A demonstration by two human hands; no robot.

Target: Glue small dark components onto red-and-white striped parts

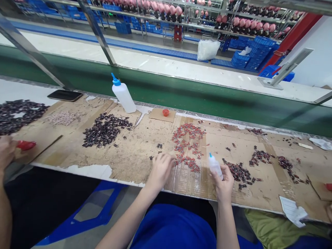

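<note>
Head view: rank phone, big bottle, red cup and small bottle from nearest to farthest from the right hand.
1. Small bottle: in the right hand.
2. Red cup: ahead, left.
3. Big bottle: farther left.
4. Phone: farthest left.

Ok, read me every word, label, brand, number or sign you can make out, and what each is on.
No readable text anywhere in view.
Paper slip: faint lines, too small and blurred to read.
Small bottle: no lettering visible.
Big bottle: none on the side facing the camera.
Phone: none visible on its dark face.
</note>
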